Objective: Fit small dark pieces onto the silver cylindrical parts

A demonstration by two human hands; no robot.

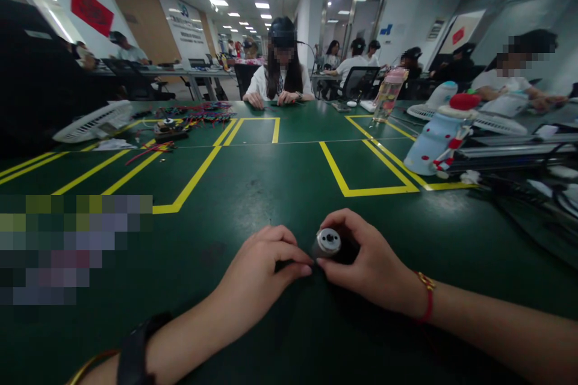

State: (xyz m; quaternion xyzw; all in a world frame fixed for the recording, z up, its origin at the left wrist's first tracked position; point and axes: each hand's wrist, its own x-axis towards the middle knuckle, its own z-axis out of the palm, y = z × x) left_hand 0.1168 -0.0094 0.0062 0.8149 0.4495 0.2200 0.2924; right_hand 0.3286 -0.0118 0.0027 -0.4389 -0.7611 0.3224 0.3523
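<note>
A small silver cylinder, which looks like an electric motor [329, 242], stands upright on the green table. Its top face shows a dark centre and small holes. My right hand [368, 258] curls around it, with the thumb at the near side and the fingers at the far side. Just left of the motor, my left hand [266, 267] has its thumb and index finger pinched together, close to the right thumb. Whatever may be between the left fingertips is too small or hidden to make out.
Wires [198, 115] and small parts lie at the far left beside a white fan [97, 121]. To the right stand a blue snowman-shaped bottle [427, 141] and a clear bottle [388, 96]. Yellow tape [382, 192] marks the table. Across it sits a person [277, 72].
</note>
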